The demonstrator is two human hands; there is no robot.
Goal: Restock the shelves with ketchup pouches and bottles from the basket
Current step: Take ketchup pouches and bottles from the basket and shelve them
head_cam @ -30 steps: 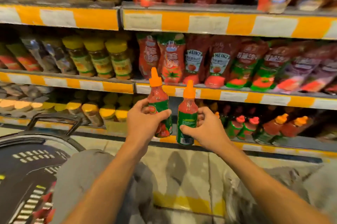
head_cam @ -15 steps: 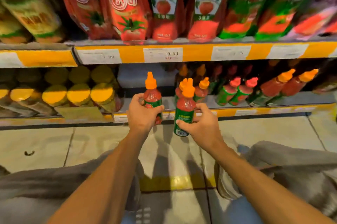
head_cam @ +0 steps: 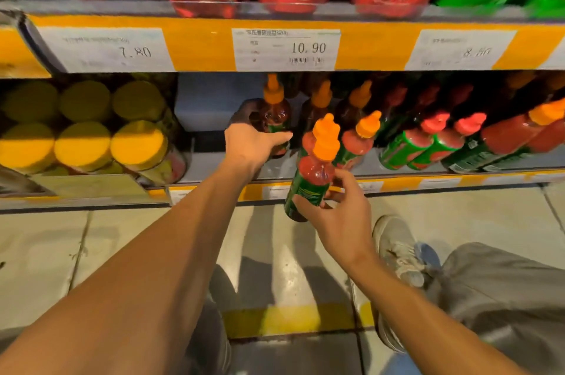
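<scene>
The left hand (head_cam: 251, 142) reaches into the bottom shelf (head_cam: 397, 174) with its fingers curled round an orange-capped bottle (head_cam: 275, 113), which stands upright in the shadowed gap at the left end of the row of shelved bottles (head_cam: 360, 133). Whether its base has met the shelf cannot be told. The right hand (head_cam: 342, 212) grips a second bottle (head_cam: 312, 179) by its green label, tilted a little and held in front of the shelf edge, just beside the front bottles.

The risk seems to lie in the crowding. If the left hand lets go before the bottle sits flat, it may topple against its neighbours (they stand close and look top-heavy). The second bottle's cap is very near the front ones, so a careless push inward could knock them over. The basket is out of view.
</scene>
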